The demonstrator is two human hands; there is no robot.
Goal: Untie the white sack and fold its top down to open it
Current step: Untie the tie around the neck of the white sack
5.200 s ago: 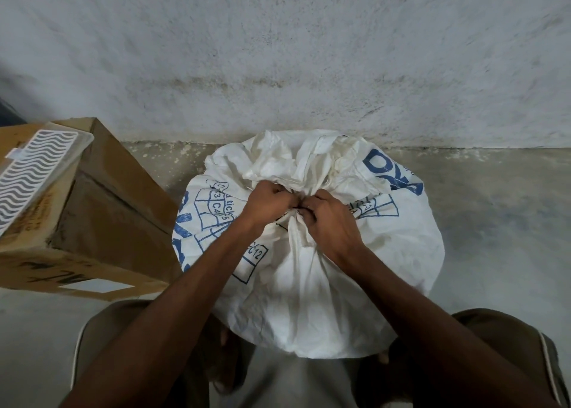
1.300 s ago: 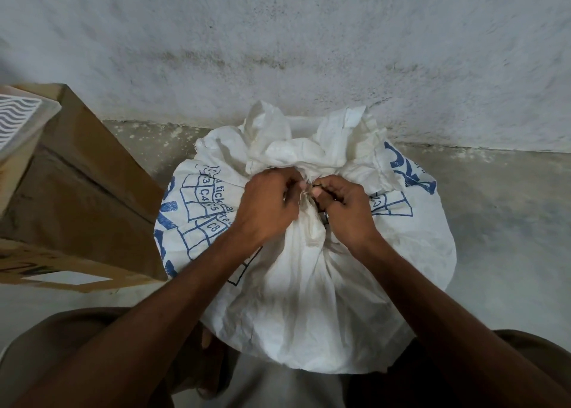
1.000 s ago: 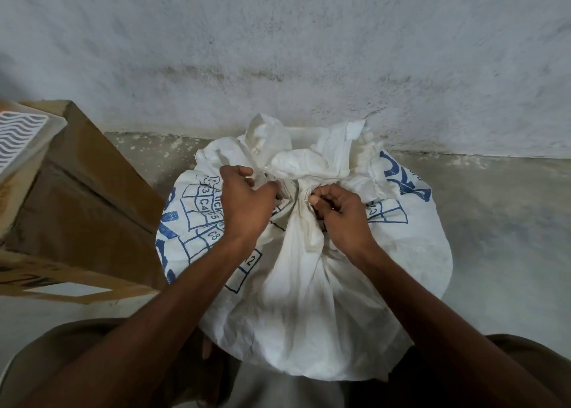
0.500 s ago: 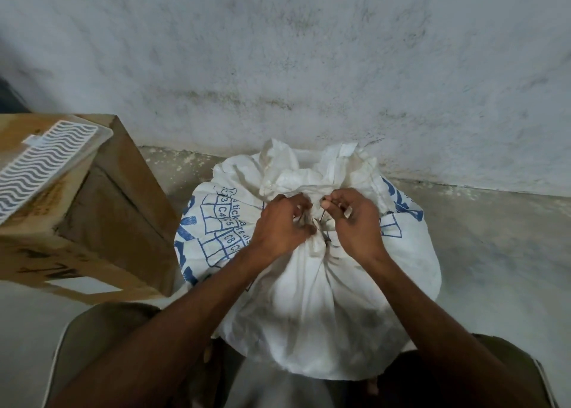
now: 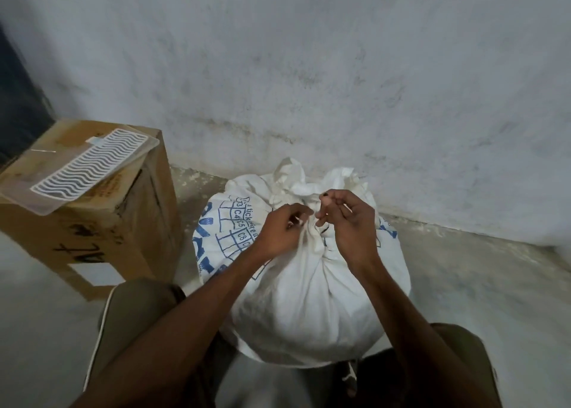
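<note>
A full white sack [image 5: 306,299] with blue print stands on the floor between my knees, against the wall. Its top is bunched into a tied neck [image 5: 312,231], with loose fabric ears sticking up behind. My left hand [image 5: 281,234] pinches the neck from the left side. My right hand [image 5: 349,222] is raised slightly at the right of the neck, fingertips pinched on what looks like a thin tie. The knot itself is mostly hidden by my fingers.
A brown cardboard box [image 5: 102,231] stands to the left of the sack, with a white wavy-patterned plastic tray [image 5: 89,169] lying on top. A rough grey wall [image 5: 309,83] rises right behind the sack. Bare concrete floor [image 5: 479,284] stretches to the right.
My right hand has lifted a little off the neck with its fingertips pinched. My left hand stays at the neck. The view has tilted up, showing more wall.
</note>
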